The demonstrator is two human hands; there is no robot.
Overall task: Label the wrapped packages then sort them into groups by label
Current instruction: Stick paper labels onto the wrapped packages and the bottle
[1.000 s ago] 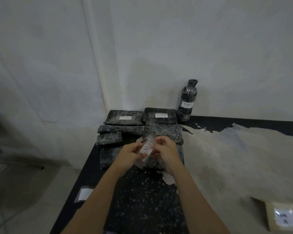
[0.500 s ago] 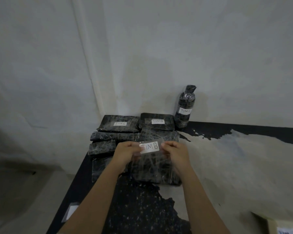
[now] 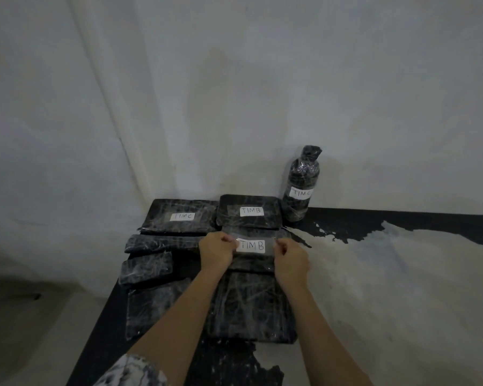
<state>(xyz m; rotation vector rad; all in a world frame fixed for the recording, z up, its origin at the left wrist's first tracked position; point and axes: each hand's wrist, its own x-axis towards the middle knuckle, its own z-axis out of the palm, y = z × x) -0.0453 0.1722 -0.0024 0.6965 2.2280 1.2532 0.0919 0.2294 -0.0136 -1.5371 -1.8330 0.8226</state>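
a bare, pale plastered corner backs a worn black tabletop (image 3: 402, 221) whose paint has flaked off over much of its right side. a cluster of black film-wrapped packages lies at the table's far left end. at the back sit a flat package marked "tim c" (image 3: 180, 215) and one marked "tim b" (image 3: 250, 211), with a wrapped bottle (image 3: 301, 185), also "tim c", standing upright against the wall just right of them. several unlabelled packages (image 3: 148, 267) lie along the left edge.

the left hand (image 3: 216, 250) and right hand (image 3: 290, 259) each pinch one end of a strip of clear tape carrying a white "tim b" label (image 3: 251, 245), stretched flat between them low over a package (image 3: 260, 235) just in front of the labelled "tim b" one. whether the tape touches the wrap yet cannot be told.

this looks like the labelling step, with sorting not yet begun. next, the strip wants lowering squarely and smoothing outward from the middle, since the slick, wrinkled film could trap creases or let the tape lift.
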